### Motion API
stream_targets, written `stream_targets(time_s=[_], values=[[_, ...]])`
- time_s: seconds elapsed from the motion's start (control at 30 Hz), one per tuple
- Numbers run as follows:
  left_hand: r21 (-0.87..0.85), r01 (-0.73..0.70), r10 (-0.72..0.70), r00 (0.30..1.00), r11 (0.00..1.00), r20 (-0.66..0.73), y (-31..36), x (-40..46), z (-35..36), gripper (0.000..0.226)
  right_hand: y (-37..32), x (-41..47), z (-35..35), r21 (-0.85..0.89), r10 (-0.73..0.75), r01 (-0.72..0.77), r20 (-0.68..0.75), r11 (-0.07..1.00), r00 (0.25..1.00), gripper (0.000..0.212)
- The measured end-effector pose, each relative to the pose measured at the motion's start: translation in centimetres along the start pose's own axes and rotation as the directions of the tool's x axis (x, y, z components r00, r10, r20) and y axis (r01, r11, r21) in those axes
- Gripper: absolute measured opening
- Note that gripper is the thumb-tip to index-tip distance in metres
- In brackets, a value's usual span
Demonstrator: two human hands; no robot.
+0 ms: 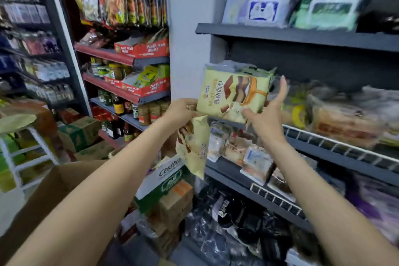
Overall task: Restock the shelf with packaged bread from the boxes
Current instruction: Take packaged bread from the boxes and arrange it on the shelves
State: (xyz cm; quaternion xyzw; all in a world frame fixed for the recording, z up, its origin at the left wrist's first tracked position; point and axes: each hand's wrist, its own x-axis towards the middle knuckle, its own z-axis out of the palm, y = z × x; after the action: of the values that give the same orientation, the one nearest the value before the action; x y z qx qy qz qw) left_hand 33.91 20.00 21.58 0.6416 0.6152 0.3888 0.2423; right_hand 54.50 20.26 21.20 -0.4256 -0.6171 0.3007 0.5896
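At shelf [302, 38], left hand [183, 110] gripping two bread packs [233, 95], right hand [267, 112] fingers open

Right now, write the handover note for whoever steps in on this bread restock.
Left hand: grips a hanging yellow bread pack and touches the edge of the upper yellow pack.
Right hand: fingers straight, steadying that upper pack from the right at the middle shelf.
Done: similar packs already stand behind it on the shelf.
Left: seat the upper pack, then shelve the hanging one. The open cardboard box sits lower left; its contents are hidden.
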Motion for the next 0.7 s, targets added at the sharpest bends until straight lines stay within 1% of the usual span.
stream_targets(time_s=[0.03, 0.07, 0.13, 0.17, 0.23, 0.3, 0.37, 0.4, 0.43, 0.47, 0.53, 0.6, 0.7], values=[[0.050, -0.032, 0.032, 0.999, 0.998, 0.000, 1.5, 0.0, 1.3, 0.032, 0.0, -0.2, -2.3, -0.029, -0.014, 0.015, 0.039, 0.999, 0.999, 0.105], [0.114, -0.054, 0.055, 0.998, 0.992, -0.009, 3.0, 0.1, 2.7, 0.030, 0.1, -0.4, -4.5, -0.074, -0.007, 0.012, 0.069, 0.997, 0.998, 0.108], [0.242, -0.088, 0.104, 0.993, 0.966, -0.052, 6.4, 0.2, 5.9, 0.025, 0.5, -0.8, -8.9, -0.151, 0.033, -0.023, 0.066, 0.988, 0.997, 0.094], [0.295, -0.106, 0.134, 0.988, 0.950, -0.076, 8.2, 0.2, 7.5, 0.026, 0.6, -1.0, -11.0, -0.159, 0.049, -0.043, 0.033, 0.986, 0.998, 0.086], [0.338, -0.170, 0.223, 0.967, 0.926, -0.125, 12.3, 0.0, 11.0, 0.032, 1.3, -1.3, -15.3, -0.177, 0.092, -0.105, -0.077, 0.979, 0.993, 0.075], [0.340, -0.267, 0.332, 0.931, 0.902, -0.152, 16.3, -0.2, 14.5, 0.035, 2.1, -1.0, -19.5, -0.303, 0.125, -0.173, -0.170, 0.937, 0.977, 0.073], [0.349, -0.351, 0.420, 0.896, 0.869, -0.146, 20.3, -0.4, 18.4, 0.036, 2.6, -0.6, -24.1, -0.526, 0.112, -0.224, -0.236, 0.820, 0.965, 0.084], [0.356, -0.375, 0.445, 0.885, 0.856, -0.137, 22.2, -0.6, 20.3, 0.036, 2.7, -0.5, -26.5, -0.599, 0.075, -0.207, -0.238, 0.774, 0.968, 0.095], [0.356, -0.392, 0.459, 0.879, 0.848, -0.127, 24.0, -0.8, 22.1, 0.036, 2.7, -0.3, -28.8, -0.627, 0.037, -0.161, -0.206, 0.763, 0.978, 0.105], [0.353, -0.404, 0.468, 0.876, 0.844, -0.116, 25.8, -1.1, 23.8, 0.036, 2.8, -0.1, -31.0, -0.611, 0.017, -0.104, -0.146, 0.785, 0.989, 0.114], [0.341, -0.419, 0.476, 0.874, 0.841, -0.099, 28.9, -1.5, 26.8, 0.035, 3.1, 0.3, -34.9, -0.508, 0.029, -0.043, -0.037, 0.860, 0.999, 0.129], [0.317, -0.414, 0.461, 0.883, 0.853, -0.088, 31.4, -1.9, 29.3, 0.033, 3.3, 0.5, -38.4, -0.458, -0.012, -0.003, -0.030, 0.889, 0.999, 0.133], [0.245, -0.375, 0.411, 0.904, 0.894, -0.116, 34.0, -2.1, 32.1, 0.027, 3.8, 1.4, -42.3, -0.472, -0.111, 0.054, -0.093, 0.880, 0.989, 0.123]])
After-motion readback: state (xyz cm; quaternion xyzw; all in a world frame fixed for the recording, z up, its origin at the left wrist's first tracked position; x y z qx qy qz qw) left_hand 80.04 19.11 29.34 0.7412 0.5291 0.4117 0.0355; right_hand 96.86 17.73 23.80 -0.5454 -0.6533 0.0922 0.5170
